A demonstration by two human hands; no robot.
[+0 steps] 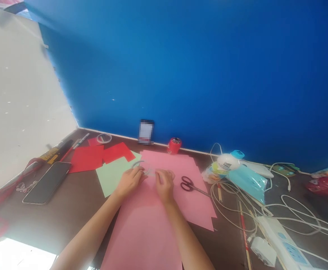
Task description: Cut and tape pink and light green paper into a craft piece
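Observation:
My left hand [130, 181] grips a roll of clear tape [138, 162] above pink paper sheets [144, 232]. Close by on the right, my right hand [164, 184] has thumb and fingers pinched together. A faint clear strip seems to span the small gap between the hands, though its edges are hard to make out. The pink sheets lie overlapping beneath both hands. To the right, dark-handled scissors [190, 184] rest on the pink paper with their blades pointing right. Pale green paper [110, 176] lies beside my left hand.
Red paper pieces [87, 157], another tape roll [104, 138] and a dark phone [47, 183] lie left. A red cylindrical item [174, 145] stands near the blue wall [180, 75]. On the right are a white bottle [228, 162], tangled white cables [234, 217] and a power strip [287, 243].

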